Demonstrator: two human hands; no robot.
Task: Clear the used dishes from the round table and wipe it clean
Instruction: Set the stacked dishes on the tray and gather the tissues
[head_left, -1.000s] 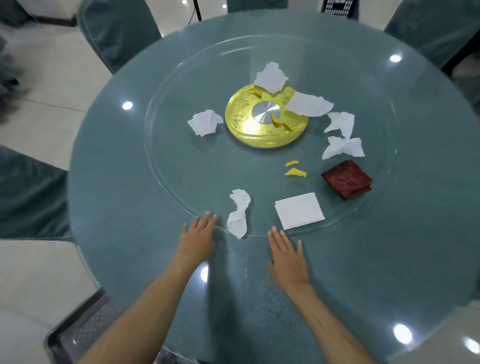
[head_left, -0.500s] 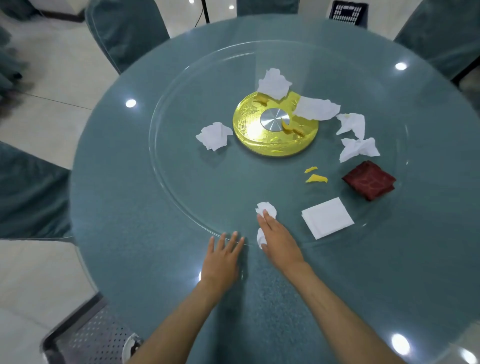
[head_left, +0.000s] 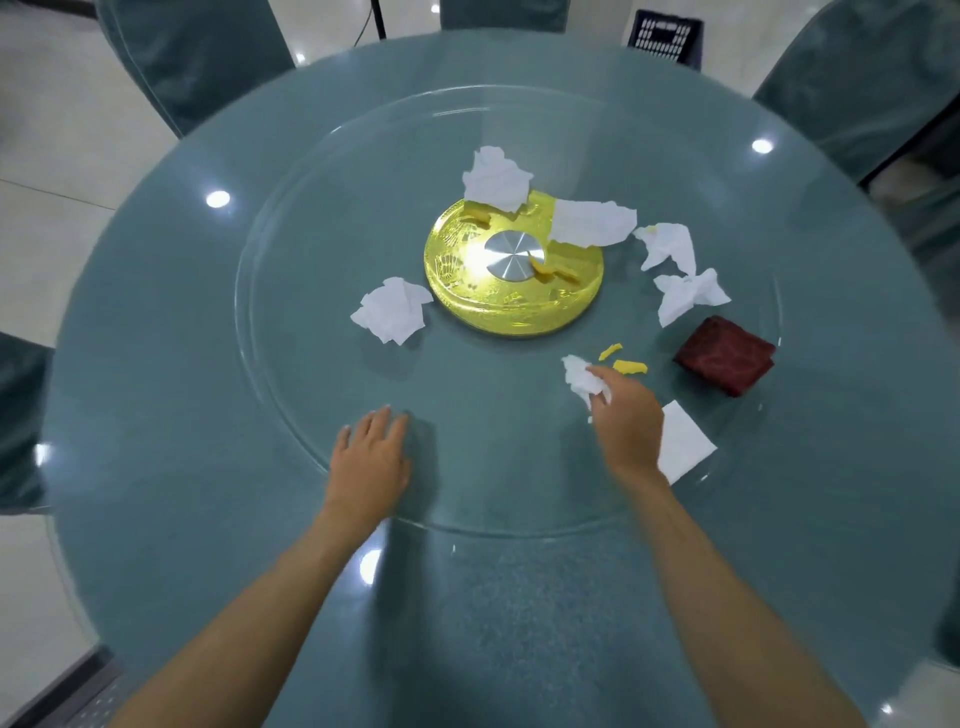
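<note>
A round teal table (head_left: 156, 395) carries a clear glass turntable (head_left: 291, 395) with a gold hub (head_left: 467, 280) at its centre. My right hand (head_left: 628, 421) grips a crumpled white tissue (head_left: 579, 379) just above the glass, beside small yellow peel scraps (head_left: 626, 366). My left hand (head_left: 371, 457) rests flat on the turntable's near edge, fingers straight. Several more crumpled tissues lie around the hub, one to its left (head_left: 392, 309) and others at its right (head_left: 685, 293). A flat white napkin (head_left: 683, 447) lies partly under my right wrist.
A folded dark red cloth (head_left: 724, 356) sits on the glass at the right. Teal-covered chairs (head_left: 197, 57) ring the table. A dark crate (head_left: 667, 34) stands on the floor beyond the far edge. A metal cart corner (head_left: 67, 696) shows at the bottom left.
My right hand took hold of the crumpled tissue near the turntable edge and carried it up and right toward the yellow scraps. My left hand stayed flat on the rim.
</note>
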